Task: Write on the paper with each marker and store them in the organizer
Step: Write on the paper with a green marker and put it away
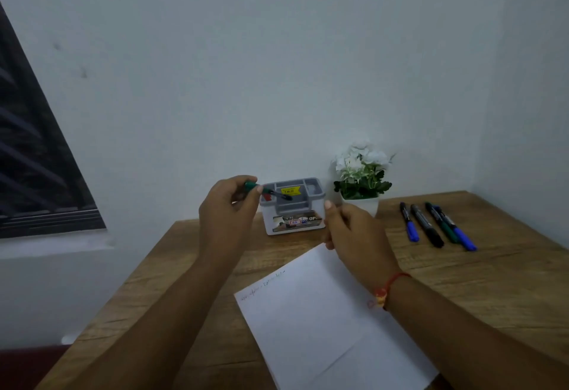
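Note:
My left hand (229, 208) pinches a green marker (271, 191) and holds it slanted, its dark end over the top of the grey and white organizer (294, 220). A red marker tip (267, 197) shows in the organizer's left slot. My right hand (354, 232) hovers just right of the organizer, fingers loosely curled, holding nothing. The white paper (323, 325) lies below my hands with a short line of writing near its upper left edge. Several markers (437, 225), blue, black and green, lie in a row on the table to the right.
A small white pot of white flowers (361, 174) stands right of the organizer against the wall. The wooden table (492, 282) ends at the wall behind and on the right. A dark window (34, 155) is at the left.

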Tool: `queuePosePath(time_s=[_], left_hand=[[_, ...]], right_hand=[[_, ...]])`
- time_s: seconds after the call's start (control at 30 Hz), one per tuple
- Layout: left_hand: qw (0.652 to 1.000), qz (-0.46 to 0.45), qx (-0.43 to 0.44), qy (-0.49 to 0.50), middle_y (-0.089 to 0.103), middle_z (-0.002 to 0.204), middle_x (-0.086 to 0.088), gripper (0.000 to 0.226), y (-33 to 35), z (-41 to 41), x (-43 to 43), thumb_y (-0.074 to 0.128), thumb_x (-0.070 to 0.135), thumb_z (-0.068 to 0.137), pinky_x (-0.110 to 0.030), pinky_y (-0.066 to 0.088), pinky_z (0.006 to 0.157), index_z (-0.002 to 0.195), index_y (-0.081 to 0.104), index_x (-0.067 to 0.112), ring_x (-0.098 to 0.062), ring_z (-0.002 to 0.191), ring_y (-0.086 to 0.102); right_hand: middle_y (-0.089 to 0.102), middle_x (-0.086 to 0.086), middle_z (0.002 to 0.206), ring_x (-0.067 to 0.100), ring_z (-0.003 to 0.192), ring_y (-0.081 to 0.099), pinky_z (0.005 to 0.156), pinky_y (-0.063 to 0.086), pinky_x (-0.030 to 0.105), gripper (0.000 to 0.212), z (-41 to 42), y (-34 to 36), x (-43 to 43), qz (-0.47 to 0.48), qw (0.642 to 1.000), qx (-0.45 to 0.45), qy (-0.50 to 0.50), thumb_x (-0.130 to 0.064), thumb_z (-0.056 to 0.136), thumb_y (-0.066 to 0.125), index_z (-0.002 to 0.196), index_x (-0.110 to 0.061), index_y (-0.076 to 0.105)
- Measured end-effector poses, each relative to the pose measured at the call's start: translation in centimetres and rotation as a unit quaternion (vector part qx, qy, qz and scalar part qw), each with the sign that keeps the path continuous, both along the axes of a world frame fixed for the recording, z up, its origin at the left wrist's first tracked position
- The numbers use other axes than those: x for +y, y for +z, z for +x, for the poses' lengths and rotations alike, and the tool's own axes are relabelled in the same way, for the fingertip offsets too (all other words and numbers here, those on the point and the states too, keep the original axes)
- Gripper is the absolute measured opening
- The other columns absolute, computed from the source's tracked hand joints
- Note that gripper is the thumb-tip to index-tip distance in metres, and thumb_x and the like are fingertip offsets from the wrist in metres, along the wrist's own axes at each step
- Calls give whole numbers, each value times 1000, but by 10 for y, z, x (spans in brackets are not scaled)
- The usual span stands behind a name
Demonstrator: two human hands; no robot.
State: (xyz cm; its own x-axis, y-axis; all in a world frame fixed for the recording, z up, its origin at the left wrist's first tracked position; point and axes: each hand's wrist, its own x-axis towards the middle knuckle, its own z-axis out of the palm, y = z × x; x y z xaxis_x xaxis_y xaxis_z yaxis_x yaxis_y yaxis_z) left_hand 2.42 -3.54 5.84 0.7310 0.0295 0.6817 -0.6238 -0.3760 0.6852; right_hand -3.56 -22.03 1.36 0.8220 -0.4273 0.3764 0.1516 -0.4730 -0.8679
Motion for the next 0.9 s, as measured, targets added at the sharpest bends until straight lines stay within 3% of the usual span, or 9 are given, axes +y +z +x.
queuePosePath(time_s=[0.1, 0.23, 0.43, 0.6, 0.7, 0.8, 0.9], left_hand=[[999, 34, -28, 5, 66, 103, 1, 16, 17, 16, -21, 62, 21, 93, -9, 50, 77, 108, 68, 19, 3, 88, 60], [999, 47, -20, -4, 64, 100, -1, 18, 26, 33, -53, 62, 22, 93, -33, 56, 84, 108, 68, 16, -11, 89, 62], [985, 171, -23, 29, 66, 101, -8, 21, 15, 52, -76, 60, 20, 94, -23, 42, 82, 109, 70, 8, -19, 95, 59], [975, 220, 13, 22, 66, 110, -13, 26, 9, 57, -87, 56, 18, 96, -23, 39, 84, 116, 66, 4, -22, 103, 60], [976, 214, 41, 7, 69, 106, -6, 37, 7, 57, -91, 59, 21, 95, -33, 47, 97, 129, 60, 8, -20, 104, 62], [983, 178, 48, -1, 66, 94, 0, 42, 3, 49, -87, 66, 22, 91, -33, 51, 90, 130, 58, 10, -16, 92, 62], [983, 181, -11, 24, 63, 90, 3, 27, -6, 30, -67, 65, 19, 90, -34, 52, 84, 117, 64, 12, -14, 87, 60]], right_hand=[[66, 0, 61, 14, 60, 63, 57, 52, 37, 49, 1, 0, -8, -88, 996, 2, -31, -54, 101, 42, 72, -20, 61], [60, -3, 61, 17, 61, 61, 54, 50, 37, 44, 4, -2, -16, -153, 987, 7, -47, -55, 100, 43, 76, -23, 61], [67, -1, 71, 20, 68, 65, 58, 55, 38, 45, 3, 0, -16, -220, 974, 16, -57, -58, 100, 41, 89, -23, 66], [67, -2, 75, 18, 67, 62, 51, 45, 30, 46, 3, 2, -16, -276, 958, 35, -66, -58, 100, 38, 87, -23, 65], [68, -1, 78, 18, 68, 64, 57, 54, 34, 47, 5, 2, -18, -290, 954, 39, -72, -59, 100, 36, 89, -24, 65], [70, -1, 80, 20, 72, 65, 59, 54, 34, 46, 6, 2, -23, -293, 952, 44, -76, -59, 100, 37, 93, -24, 67], [72, 1, 88, 21, 80, 67, 63, 52, 32, 40, 5, 4, -30, -297, 950, 54, -86, -51, 101, 41, 100, -22, 69]])
